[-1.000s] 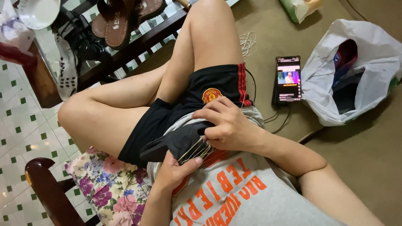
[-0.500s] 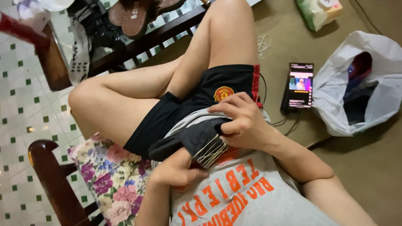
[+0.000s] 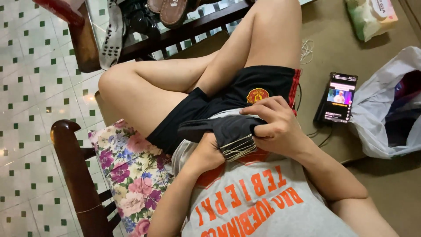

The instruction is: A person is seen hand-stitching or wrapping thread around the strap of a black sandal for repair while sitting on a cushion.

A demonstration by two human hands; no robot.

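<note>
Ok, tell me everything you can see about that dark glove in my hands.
The glove is dark grey knitted fabric with a cuff edged in pale loose threads. It lies across the lap, its limp end pointing toward the left knee, over black shorts. The right hand grips the cuff from above, fingers curled over it. The left hand is pushed into the opening from below.

Phone [image 3: 337, 97], screen lit, lies flat on the olive-brown mat [image 3: 386, 193]; dark cable runs from its lower edge. Just right of it: white plastic bag [image 3: 380, 118], mouth open, dark contents inside. Top right: green-and-white soft packet [image 3: 370, 16]. Small tangle of pale thread [image 3: 306, 49] on the mat near the knee. Floral cushion [image 3: 129, 169] against the dark wooden chair arm [image 3: 76, 175]. Brown sandals [image 3: 173, 8] at top. White floor tiles [image 3: 30, 87] with green squares.
</note>
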